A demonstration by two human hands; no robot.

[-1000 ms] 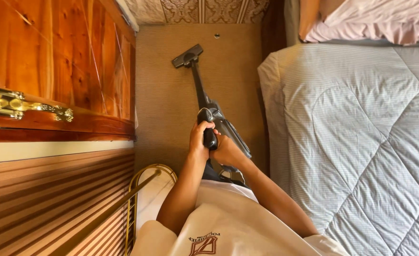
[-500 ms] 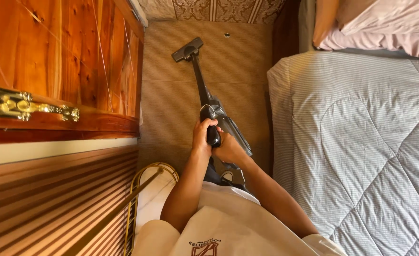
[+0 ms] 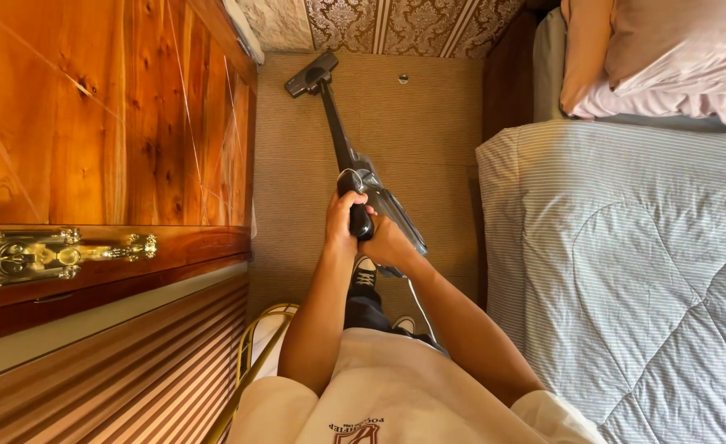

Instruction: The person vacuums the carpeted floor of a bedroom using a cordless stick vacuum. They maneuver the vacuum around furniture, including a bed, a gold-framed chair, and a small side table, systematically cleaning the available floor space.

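Both hands grip the black handle of a dark stick vacuum cleaner [image 3: 363, 191] in front of me. My left hand [image 3: 340, 222] wraps the handle from the left, and my right hand [image 3: 388, 242] closes on it from the right and below. The vacuum's tube runs away from me across the tan carpet [image 3: 429, 140]. Its floor head [image 3: 309, 74] lies at the far end, close to the patterned wall and the wooden cabinet's corner. My dark shoe [image 3: 365, 271] shows just below the hands.
A tall wooden cabinet [image 3: 108, 123] with a brass handle [image 3: 42, 255] stands on the left. A bed with a grey striped quilt [image 3: 626, 271] and pink pillows [image 3: 659, 66] fills the right. A brass-coloured curved frame [image 3: 256, 353] is near my left leg. A small round thing [image 3: 402, 79] lies on the carpet.
The vacuum's floor head has slid farther away and leftward toward the wall and cabinet. My view has shifted forward, showing more of the wall and pillows. Both hands keep their grip.
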